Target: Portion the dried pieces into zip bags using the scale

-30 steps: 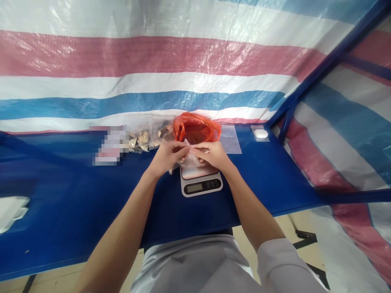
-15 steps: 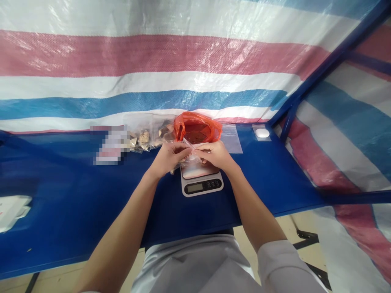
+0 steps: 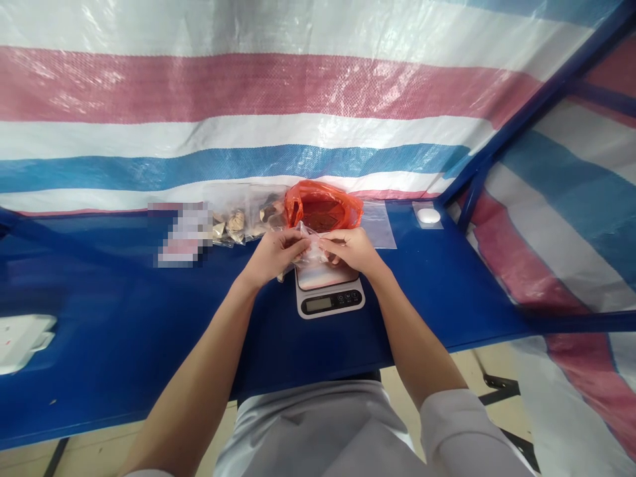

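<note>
Above the back part of a white kitchen scale (image 3: 330, 305), both hands pinch a clear plastic bag (image 3: 311, 249). My left hand (image 3: 275, 255) has its thumb and fingers closed on the bag's left side. From the other side my right hand (image 3: 352, 249) grips the bag near its top. What the bag holds is mostly hidden by the fingers. Just behind the hands stands an open orange plastic bag (image 3: 348, 207) with something brown inside. Clear bags of dried tan pieces (image 3: 235, 225) lie to the left of it.
A flat clear bag (image 3: 380, 225) lies right of the orange one. Farther right, a white oval object (image 3: 428, 216) rests on clear plastic. A white case (image 3: 22, 341) sits at the left on the blue table (image 3: 149, 331). Striped sheeting (image 3: 248, 86) hangs behind.
My fingers have moved slightly apart along the bag's top, spreading it a little between them. The scale and the other bags have stayed in place.
</note>
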